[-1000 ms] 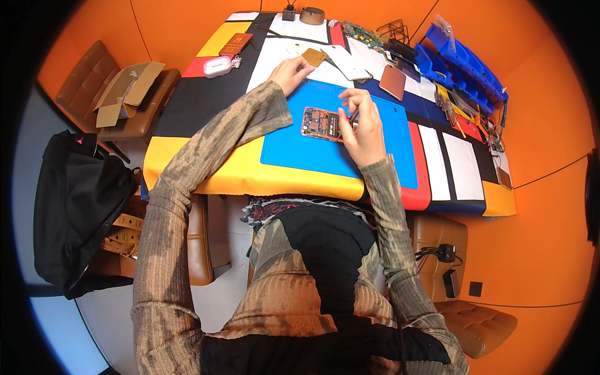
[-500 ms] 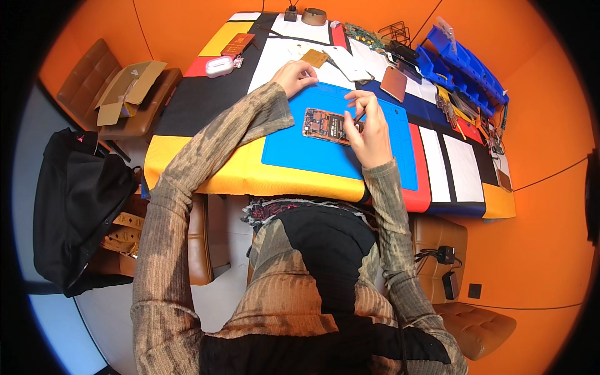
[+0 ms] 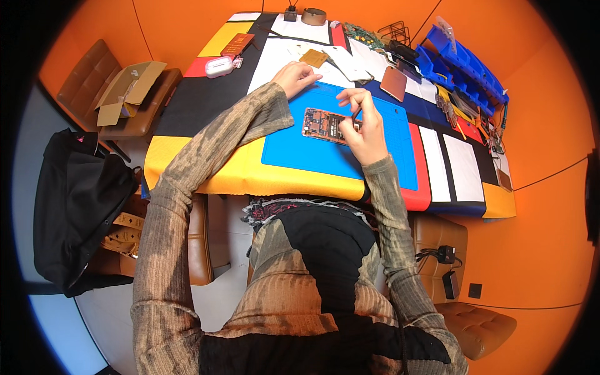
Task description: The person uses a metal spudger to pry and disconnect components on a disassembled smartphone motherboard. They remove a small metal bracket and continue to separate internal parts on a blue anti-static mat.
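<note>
An opened phone [image 3: 322,124] with bared inner parts and a dark battery lies on the blue work mat [image 3: 294,147]. My right hand [image 3: 365,132] is over the phone's right end, fingers bent round a slim dark tool [image 3: 357,115]; its tip and exact kind are hidden. At the mat's far left edge rests my left hand [image 3: 295,79], fingers reaching to the right and slightly apart, with nothing visible in them.
Beyond the mat lie a gold card [image 3: 314,58], a white phone-shaped panel [image 3: 347,64] and a brown phone-shaped piece [image 3: 394,84]. Blue parts bins [image 3: 459,65] stand at the far right, tools beside them. A white earbud case [image 3: 219,67] sits far left.
My right hand has shifted slightly left over the phone, its fingers curling more. The fingers of my left hand have moved a little to the right. The phone stays in place.
</note>
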`<state>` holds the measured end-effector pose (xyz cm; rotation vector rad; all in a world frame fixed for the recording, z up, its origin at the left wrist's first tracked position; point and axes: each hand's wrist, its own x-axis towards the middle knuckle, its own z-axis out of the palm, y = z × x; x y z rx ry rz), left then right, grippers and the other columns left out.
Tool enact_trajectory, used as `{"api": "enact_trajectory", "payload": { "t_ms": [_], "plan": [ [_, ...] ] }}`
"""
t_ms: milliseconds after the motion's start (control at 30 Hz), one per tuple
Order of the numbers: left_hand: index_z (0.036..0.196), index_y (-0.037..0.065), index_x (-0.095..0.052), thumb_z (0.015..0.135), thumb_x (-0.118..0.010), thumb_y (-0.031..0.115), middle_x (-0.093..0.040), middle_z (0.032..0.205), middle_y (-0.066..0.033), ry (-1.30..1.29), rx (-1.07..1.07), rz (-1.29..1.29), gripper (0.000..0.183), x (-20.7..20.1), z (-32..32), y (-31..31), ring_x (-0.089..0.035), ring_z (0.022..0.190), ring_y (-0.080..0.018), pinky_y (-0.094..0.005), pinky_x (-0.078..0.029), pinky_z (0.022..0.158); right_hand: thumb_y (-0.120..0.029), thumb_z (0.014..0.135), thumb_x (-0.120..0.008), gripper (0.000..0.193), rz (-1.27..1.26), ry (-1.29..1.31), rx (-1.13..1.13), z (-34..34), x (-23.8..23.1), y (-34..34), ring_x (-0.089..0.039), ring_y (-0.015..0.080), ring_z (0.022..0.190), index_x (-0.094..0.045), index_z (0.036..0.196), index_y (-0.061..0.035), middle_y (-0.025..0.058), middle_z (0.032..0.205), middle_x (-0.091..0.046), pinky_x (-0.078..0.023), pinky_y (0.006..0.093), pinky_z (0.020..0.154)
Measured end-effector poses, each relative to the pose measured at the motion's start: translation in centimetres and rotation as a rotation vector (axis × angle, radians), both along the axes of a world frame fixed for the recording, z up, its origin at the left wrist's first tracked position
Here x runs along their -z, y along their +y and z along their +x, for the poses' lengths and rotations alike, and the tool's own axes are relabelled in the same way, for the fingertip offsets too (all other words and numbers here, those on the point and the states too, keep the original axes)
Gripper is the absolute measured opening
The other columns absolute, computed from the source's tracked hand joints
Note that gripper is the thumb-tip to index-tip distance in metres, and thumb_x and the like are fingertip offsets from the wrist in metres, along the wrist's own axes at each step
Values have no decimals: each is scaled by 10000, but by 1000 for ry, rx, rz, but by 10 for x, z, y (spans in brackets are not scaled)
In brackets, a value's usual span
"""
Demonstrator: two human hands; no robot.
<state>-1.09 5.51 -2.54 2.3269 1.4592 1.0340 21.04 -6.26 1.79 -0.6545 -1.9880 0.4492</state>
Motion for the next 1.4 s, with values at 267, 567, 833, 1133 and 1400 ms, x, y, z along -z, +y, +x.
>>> {"api": "enact_trajectory", "payload": {
  "t_ms": [267, 567, 833, 1133, 1400],
  "plan": [
    [778, 49, -647, 851, -654, 350, -616, 848, -95, 37, 8, 48, 310, 1, 0, -1, -565, 903, -229, -350, -465, 815, 93, 751, -505, 220, 6, 105, 6, 1, 9, 6, -549, 174, 760, -396, 904, -22, 119, 977, -557, -468, 289, 661],
    [786, 76, -646, 772, -739, 304, -631, 885, -74, 48, 44, 108, 247, 4, -2, 0, -568, 958, -243, -363, -471, 850, 95, 764, -489, 216, 41, 84, 51, 2, 9, 1, -567, 160, 850, -352, 851, -47, 121, 992, -556, -473, 259, 678],
    [799, 74, -673, 796, -713, 314, -641, 924, -62, 61, 43, 105, 243, 7, -3, 5, -562, 989, -235, -368, -448, 893, 68, 757, -503, 206, -26, 169, 24, 2, 13, 3, -520, 141, 749, -386, 900, -24, 106, 994, -549, -462, 274, 628],
    [790, 82, -668, 771, -739, 312, -640, 936, -56, 76, 39, 72, 242, 2, -3, 1, -546, 1014, -233, -377, -441, 905, 63, 755, -474, 202, -21, 156, 45, 2, 13, 4, -522, 135, 742, -380, 904, -36, 97, 1028, -551, -447, 267, 635],
    [895, 82, -702, 825, -676, 322, -655, 941, -65, 78, 62, 102, 252, 4, -4, 4, -568, 988, -221, -360, -444, 906, 82, 758, -483, 228, -115, 199, -12, 5, 12, 2, -549, 132, 786, -387, 930, -32, 110, 1069, -544, -455, 257, 675]
  ]
}}
